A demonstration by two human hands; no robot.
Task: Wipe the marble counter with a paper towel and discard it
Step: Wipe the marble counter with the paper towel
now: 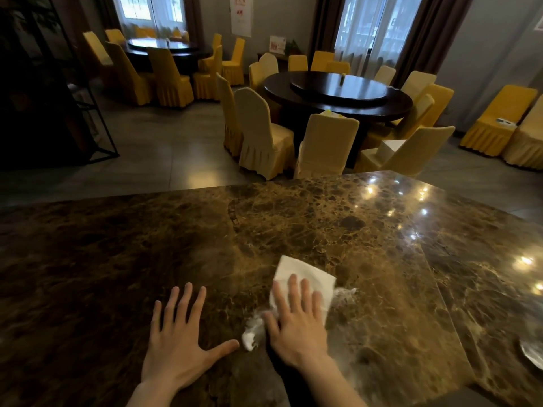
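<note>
A glossy brown marble counter (293, 224) fills the lower half of the head view. My right hand (296, 321) lies flat, fingers spread, pressing a white paper towel (311, 274) onto the counter. A white smear or foam patch (252, 333) sits at the towel's near left edge, and another white trace (345, 292) shows at its right. My left hand (179, 333) rests flat on the bare marble beside it, fingers apart, holding nothing.
A shiny object (533, 352) peeks in at the counter's right edge. Beyond the counter stand round dark dining tables (338, 92) ringed by yellow-covered chairs (264, 136). A dark metal shelf frame (88, 107) stands at the left.
</note>
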